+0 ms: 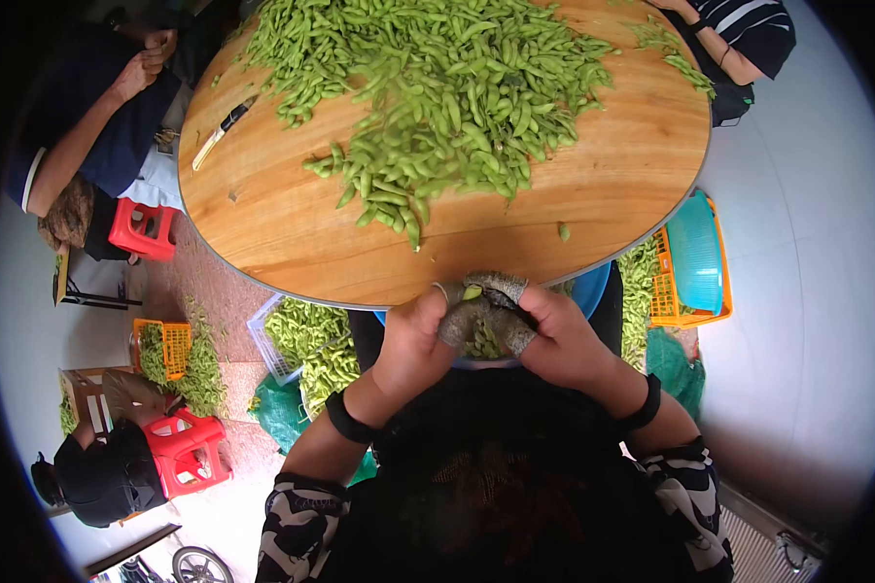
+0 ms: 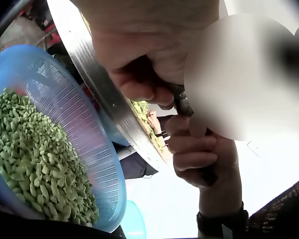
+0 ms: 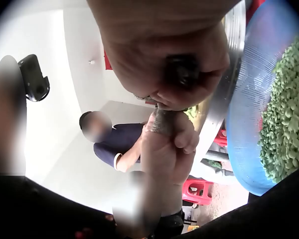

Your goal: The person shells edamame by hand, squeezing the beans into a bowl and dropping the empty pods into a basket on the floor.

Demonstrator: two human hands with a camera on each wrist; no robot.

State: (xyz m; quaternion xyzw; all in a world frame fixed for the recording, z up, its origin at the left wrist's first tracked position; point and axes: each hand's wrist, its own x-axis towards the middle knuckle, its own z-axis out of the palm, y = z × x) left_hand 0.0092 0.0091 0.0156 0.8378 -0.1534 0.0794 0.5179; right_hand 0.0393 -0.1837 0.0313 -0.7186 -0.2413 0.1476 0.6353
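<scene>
Both hands meet fingertip to fingertip in front of the body, just off the table's near edge. My left hand (image 1: pixel 413 335) and right hand (image 1: pixel 559 340) wear grey fabric covers on thumbs and fingers. A green edamame pod (image 1: pixel 472 291) shows at the fingertips, pinched between the two hands and mostly hidden by them. In the left wrist view, the right hand (image 2: pixel 197 152) has its fingers curled in. Below the hands stands a blue mesh basket (image 2: pixel 107 164), partly filled with shelled green beans (image 3: pixel 286 119).
A large pile of edamame pods (image 1: pixel 457 107) covers much of the round wooden table (image 1: pixel 272 223). A knife (image 1: pixel 222 134) lies at its left. Pod-filled crates and red stools (image 1: pixel 187 452) stand around. Other people sit at the table's left and far right. An orange crate (image 1: pixel 715 306) holds a turquoise basket (image 1: pixel 695 253).
</scene>
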